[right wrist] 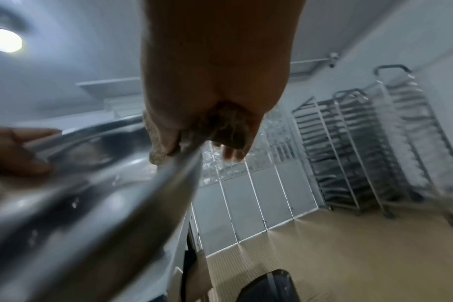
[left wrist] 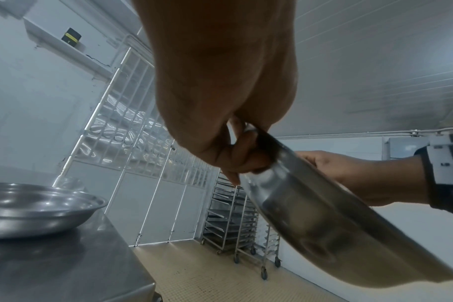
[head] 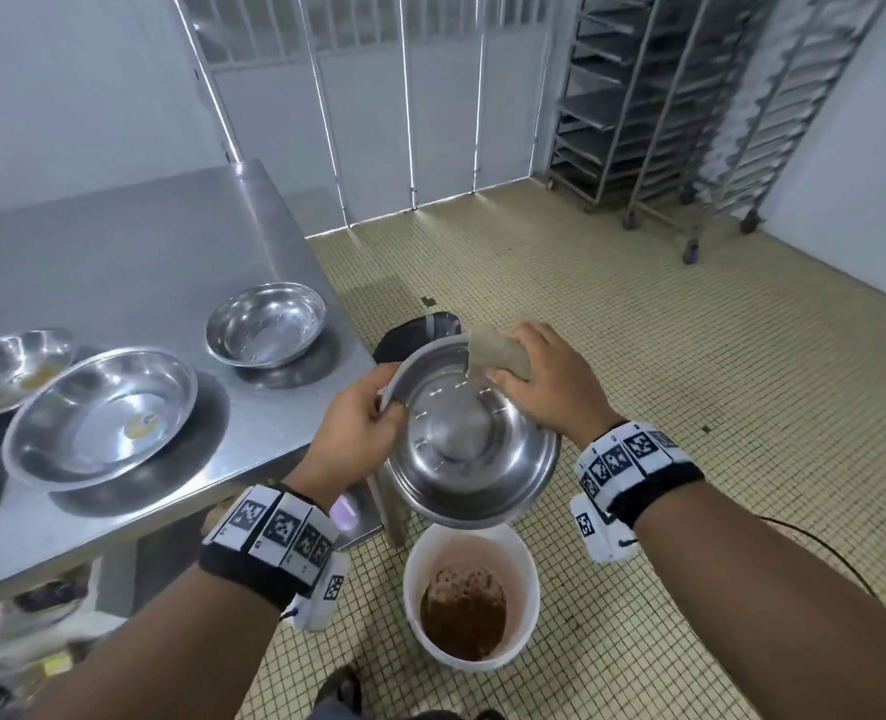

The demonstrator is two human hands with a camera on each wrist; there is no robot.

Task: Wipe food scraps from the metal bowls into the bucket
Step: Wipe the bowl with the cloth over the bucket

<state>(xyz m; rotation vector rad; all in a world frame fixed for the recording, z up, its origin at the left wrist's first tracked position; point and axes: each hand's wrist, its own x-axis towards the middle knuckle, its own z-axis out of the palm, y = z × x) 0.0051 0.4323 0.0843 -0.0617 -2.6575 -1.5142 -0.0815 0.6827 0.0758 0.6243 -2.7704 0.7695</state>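
I hold a tilted metal bowl over a white bucket that stands on the floor with brown scraps at its bottom. My left hand grips the bowl's left rim, thumb inside. In the left wrist view the left hand pinches that rim of the bowl. My right hand holds a beige cloth folded over the bowl's far right rim. The right wrist view shows the cloth pinched over the rim by the right hand. The bowl's inside looks wet.
On the steel table at the left stand three more metal bowls: one near the corner, a large one with a yellow scrap, and one at the far left. A dark bin sits behind the held bowl. Tray racks line the back right.
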